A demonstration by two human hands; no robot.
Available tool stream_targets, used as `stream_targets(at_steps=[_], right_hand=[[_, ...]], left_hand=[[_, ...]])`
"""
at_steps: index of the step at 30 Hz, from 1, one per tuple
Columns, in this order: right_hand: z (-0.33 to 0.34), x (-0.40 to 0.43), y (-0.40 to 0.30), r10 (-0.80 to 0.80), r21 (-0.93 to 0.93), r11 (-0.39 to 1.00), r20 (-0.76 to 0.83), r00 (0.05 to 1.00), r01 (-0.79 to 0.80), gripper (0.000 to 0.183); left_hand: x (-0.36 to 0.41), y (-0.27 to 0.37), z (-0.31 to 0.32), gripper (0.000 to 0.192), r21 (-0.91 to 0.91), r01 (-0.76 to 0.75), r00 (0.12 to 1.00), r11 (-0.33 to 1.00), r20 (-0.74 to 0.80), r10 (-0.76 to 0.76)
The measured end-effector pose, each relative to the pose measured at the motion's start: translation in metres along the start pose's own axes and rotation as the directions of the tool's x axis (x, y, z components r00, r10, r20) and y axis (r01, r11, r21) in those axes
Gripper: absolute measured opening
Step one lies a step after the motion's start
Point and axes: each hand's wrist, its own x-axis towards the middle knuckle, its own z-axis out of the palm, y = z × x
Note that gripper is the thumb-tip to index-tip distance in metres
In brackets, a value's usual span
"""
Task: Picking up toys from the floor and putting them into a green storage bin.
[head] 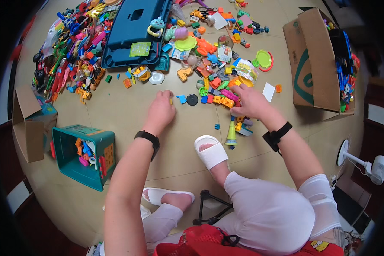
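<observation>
My left hand is over the bare floor with its fingers curled around a small yellow piece, mostly hidden. To its right lie a light blue toy piece and a black disc. My right hand reaches with spread fingers onto the right-hand toy pile, beside a magenta toy piece and yellow-orange blocks; whether its fingertips grip anything cannot be told. Just below it a yellow-green toy horn lies on the floor.
A teal bin with some toys lies at the left near an open cardboard box. A dark teal plastic tray rests beside a large toy heap. A cardboard box full of toys stands right, above a white camera.
</observation>
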Motion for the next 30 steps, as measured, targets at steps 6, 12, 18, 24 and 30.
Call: stream_targets(at_steps=[6, 12, 18, 24, 30], right_hand=[[0.027, -0.005, -0.001, 0.092, -0.081, 0.992, -0.073, 0.993, -0.097, 0.073], [0.036, 0.007, -0.017, 0.062, -0.193, 0.978, -0.094, 0.994, -0.079, 0.064], [0.048, 0.007, -0.013, -0.015, -0.234, 0.971, -0.229, 0.973, -0.04, 0.059], [0.054, 0.021, -0.015, -0.072, -0.231, 0.972, -0.189, 0.979, 0.027, 0.057], [0.054, 0.026, -0.008, -0.062, -0.208, 0.978, -0.137, 0.989, 0.033, 0.056]], left_hand=[[-0.007, 0.033, 0.025, 0.052, -0.005, -0.001, 1.0, 1.0, 0.012, 0.001], [-0.004, 0.034, 0.034, 0.052, 0.014, 0.003, 1.0, 1.0, 0.007, -0.003], [-0.003, 0.058, 0.03, 0.04, -0.01, -0.022, 0.999, 1.0, 0.034, 0.022], [0.001, 0.041, 0.043, 0.027, -0.039, -0.054, 0.998, 0.998, -0.016, 0.053], [-0.002, 0.033, 0.037, 0.027, -0.106, -0.057, 0.998, 0.993, 0.016, 0.059]])
